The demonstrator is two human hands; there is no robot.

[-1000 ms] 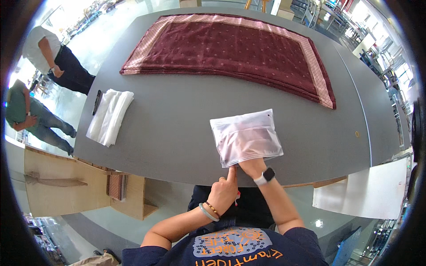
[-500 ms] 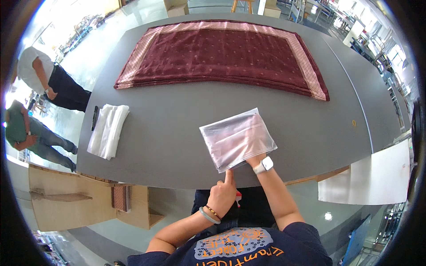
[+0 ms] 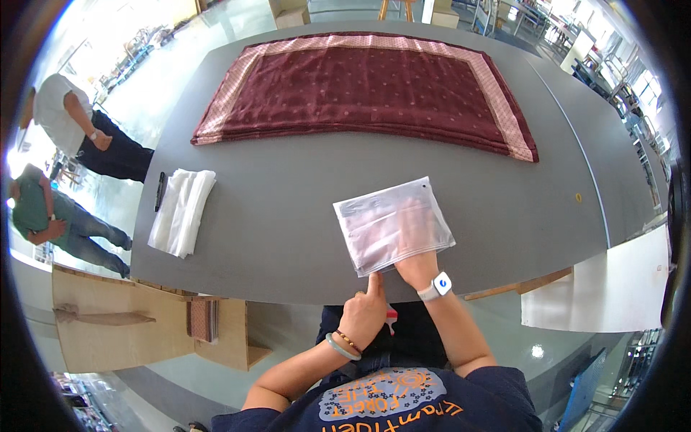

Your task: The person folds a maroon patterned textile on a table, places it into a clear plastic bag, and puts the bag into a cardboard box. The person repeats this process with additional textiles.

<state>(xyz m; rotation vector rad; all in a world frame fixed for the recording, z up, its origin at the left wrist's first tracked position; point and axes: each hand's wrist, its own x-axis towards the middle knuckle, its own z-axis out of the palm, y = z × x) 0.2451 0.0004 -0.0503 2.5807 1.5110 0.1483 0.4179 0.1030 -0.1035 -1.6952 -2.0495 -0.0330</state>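
A clear plastic bag [image 3: 363,229] lies tilted on the grey table near its front edge. My right hand [image 3: 416,248] is inside it through the near opening, its stretched fingers showing blurred through the film; a white watch is on that wrist. At the bag's near left corner, my left hand [image 3: 362,317] holds the edge with its index finger laid on top and the other fingers curled. Its thumb is hidden. Just right of that hand a small red and white thing [image 3: 391,317] shows, too little to name.
A folded maroon cloth [image 3: 367,93] with a pale patterned border covers the table's far part. At left lie a stack of clear bags [image 3: 181,212] and a black pen [image 3: 160,191]. A yellow ring [image 3: 578,197] lies at right. Two people stand beyond the left edge.
My right hand has drawn slightly back toward me within the bag, and its wrist has turned a little. The left hand stays at the bag's corner. The whole view has shifted slightly.
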